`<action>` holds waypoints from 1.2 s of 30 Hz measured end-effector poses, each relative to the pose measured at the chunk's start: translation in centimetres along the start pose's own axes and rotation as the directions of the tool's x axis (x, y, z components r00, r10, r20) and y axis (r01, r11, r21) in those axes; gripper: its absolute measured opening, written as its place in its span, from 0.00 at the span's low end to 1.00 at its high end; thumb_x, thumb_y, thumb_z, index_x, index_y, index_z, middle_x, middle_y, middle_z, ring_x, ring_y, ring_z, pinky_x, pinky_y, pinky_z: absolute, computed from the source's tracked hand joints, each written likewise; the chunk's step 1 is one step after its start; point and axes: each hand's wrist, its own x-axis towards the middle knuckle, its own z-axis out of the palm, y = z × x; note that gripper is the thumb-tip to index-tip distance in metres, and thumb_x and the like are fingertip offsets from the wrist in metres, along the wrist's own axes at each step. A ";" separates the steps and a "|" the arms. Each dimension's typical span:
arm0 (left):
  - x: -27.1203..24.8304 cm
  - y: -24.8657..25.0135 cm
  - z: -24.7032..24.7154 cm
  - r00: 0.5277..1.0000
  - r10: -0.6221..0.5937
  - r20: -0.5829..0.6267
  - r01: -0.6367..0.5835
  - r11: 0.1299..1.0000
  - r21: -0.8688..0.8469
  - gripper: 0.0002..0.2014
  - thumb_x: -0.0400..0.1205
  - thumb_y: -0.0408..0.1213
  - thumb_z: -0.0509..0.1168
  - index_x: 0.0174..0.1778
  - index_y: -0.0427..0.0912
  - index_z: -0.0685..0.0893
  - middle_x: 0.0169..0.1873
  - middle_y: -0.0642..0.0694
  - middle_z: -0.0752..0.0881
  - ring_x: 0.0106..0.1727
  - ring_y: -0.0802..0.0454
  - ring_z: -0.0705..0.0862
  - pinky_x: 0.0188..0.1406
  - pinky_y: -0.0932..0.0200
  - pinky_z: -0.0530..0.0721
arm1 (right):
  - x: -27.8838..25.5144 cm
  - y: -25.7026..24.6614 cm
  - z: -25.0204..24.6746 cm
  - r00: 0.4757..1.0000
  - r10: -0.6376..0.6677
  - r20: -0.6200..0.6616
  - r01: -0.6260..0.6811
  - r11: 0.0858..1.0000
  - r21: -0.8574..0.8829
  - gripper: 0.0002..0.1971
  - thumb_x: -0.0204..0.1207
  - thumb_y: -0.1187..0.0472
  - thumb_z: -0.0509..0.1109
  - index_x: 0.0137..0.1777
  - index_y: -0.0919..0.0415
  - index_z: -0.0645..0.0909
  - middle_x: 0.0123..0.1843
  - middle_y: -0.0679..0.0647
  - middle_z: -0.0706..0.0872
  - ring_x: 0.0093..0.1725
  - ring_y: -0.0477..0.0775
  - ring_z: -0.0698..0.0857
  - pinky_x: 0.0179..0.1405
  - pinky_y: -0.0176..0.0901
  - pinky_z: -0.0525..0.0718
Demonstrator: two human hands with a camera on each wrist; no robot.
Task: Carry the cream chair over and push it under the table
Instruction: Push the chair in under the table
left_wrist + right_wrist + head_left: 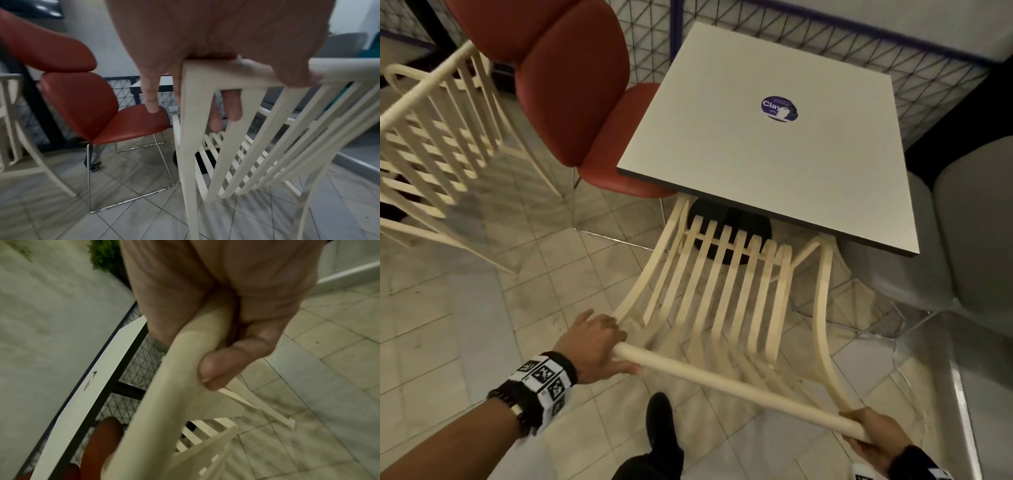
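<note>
Gripping the cream chair (pixel 726 291) top rail: left hand (pixel 592 346), right hand (pixel 873 431)

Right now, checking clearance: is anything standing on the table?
No, the table top is bare apart from a flat round sticker.

Floor (pixel 465 308): pale square tiles with dark grout lines, laid diagonally to the table. Standing on it: 1 table (pixel 774 164) with square white top, dark edge and round black base (pixel 726 219); 1 cream chair (pixel 722 291), slatted, its seat partly under the table's near edge; 1 red chair (pixel 571 85) on a chrome sled frame, at the table's left side; 1 second cream slatted chair (pixel 438 137), far left; 1 grey chair (pixel 962 257), at right. On the tabletop: 1 round purple sticker (pixel 779 108).
</note>
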 end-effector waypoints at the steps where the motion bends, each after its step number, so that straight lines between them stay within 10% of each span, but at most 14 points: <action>1: 0.5 0.2 -0.4 0.999 -0.003 0.049 0.001 0.999 0.038 0.34 0.68 0.78 0.57 0.47 0.52 0.87 0.56 0.48 0.87 0.60 0.47 0.83 0.68 0.44 0.76 | 0.3 -0.3 0.0 1.000 0.009 -0.020 -0.010 0.999 -0.035 0.13 0.71 0.72 0.71 0.49 0.84 0.78 0.33 0.68 0.80 0.19 0.61 0.80 0.12 0.40 0.80; 6: 3.1 0.6 -2.1 0.994 -0.038 0.105 0.031 0.997 0.065 0.20 0.76 0.61 0.64 0.51 0.50 0.87 0.60 0.45 0.83 0.55 0.43 0.86 0.54 0.48 0.83 | 0.6 -2.7 0.3 1.000 -0.007 -0.018 0.006 0.999 -0.031 0.09 0.71 0.72 0.71 0.46 0.80 0.78 0.34 0.66 0.78 0.28 0.62 0.78 0.11 0.37 0.78; 17: 10.7 0.2 -7.0 0.994 -0.113 -0.001 0.113 0.993 0.039 0.26 0.73 0.67 0.65 0.50 0.47 0.88 0.52 0.43 0.84 0.51 0.40 0.86 0.44 0.50 0.79 | 3.2 -11.8 1.9 0.983 -0.164 -0.076 0.161 0.986 -0.043 0.11 0.75 0.70 0.65 0.53 0.78 0.79 0.22 0.65 0.80 0.16 0.57 0.78 0.08 0.34 0.74; 20: 11.3 0.1 -7.1 0.992 -0.126 -0.018 0.127 0.991 0.038 0.24 0.72 0.66 0.66 0.48 0.49 0.88 0.52 0.44 0.85 0.51 0.41 0.86 0.47 0.48 0.82 | 3.0 -12.8 2.1 0.983 -0.169 -0.070 0.157 0.976 -0.151 0.15 0.73 0.66 0.69 0.57 0.76 0.81 0.33 0.67 0.83 0.26 0.59 0.82 0.16 0.40 0.82; 23: 11.1 0.4 -7.0 0.987 -0.157 -0.023 0.157 0.988 0.001 0.22 0.72 0.64 0.67 0.49 0.49 0.88 0.52 0.44 0.85 0.53 0.40 0.85 0.52 0.46 0.84 | 1.6 -12.6 2.4 0.875 -0.466 -0.131 0.289 0.720 -0.632 0.17 0.75 0.55 0.68 0.59 0.62 0.84 0.47 0.62 0.89 0.45 0.63 0.87 0.48 0.53 0.88; 29: 10.7 1.1 -6.7 0.975 -0.218 -0.034 0.217 0.976 -0.032 0.26 0.73 0.65 0.67 0.54 0.47 0.87 0.55 0.43 0.86 0.56 0.40 0.84 0.56 0.45 0.83 | 0.1 -8.7 1.0 0.553 -0.796 0.245 0.566 0.143 -0.812 0.33 0.70 0.24 0.53 0.44 0.52 0.85 0.44 0.52 0.81 0.43 0.55 0.80 0.44 0.50 0.82; 33: 10.8 1.2 -6.3 0.973 -0.229 0.002 0.229 0.973 0.021 0.30 0.71 0.70 0.65 0.54 0.46 0.85 0.52 0.42 0.86 0.54 0.42 0.85 0.54 0.47 0.83 | 0.6 -9.9 0.7 0.591 -0.676 0.440 0.506 -0.113 -0.855 0.36 0.57 0.19 0.62 0.45 0.52 0.83 0.46 0.47 0.81 0.43 0.50 0.81 0.43 0.47 0.85; 36: 11.2 1.7 -6.8 0.966 -0.258 -0.024 0.259 0.964 0.056 0.28 0.73 0.64 0.66 0.57 0.45 0.83 0.55 0.41 0.85 0.57 0.40 0.85 0.57 0.46 0.82 | 1.3 -11.1 1.8 0.630 -0.681 0.373 0.437 -0.085 -0.895 0.27 0.63 0.29 0.68 0.44 0.52 0.86 0.46 0.52 0.86 0.43 0.55 0.86 0.41 0.49 0.86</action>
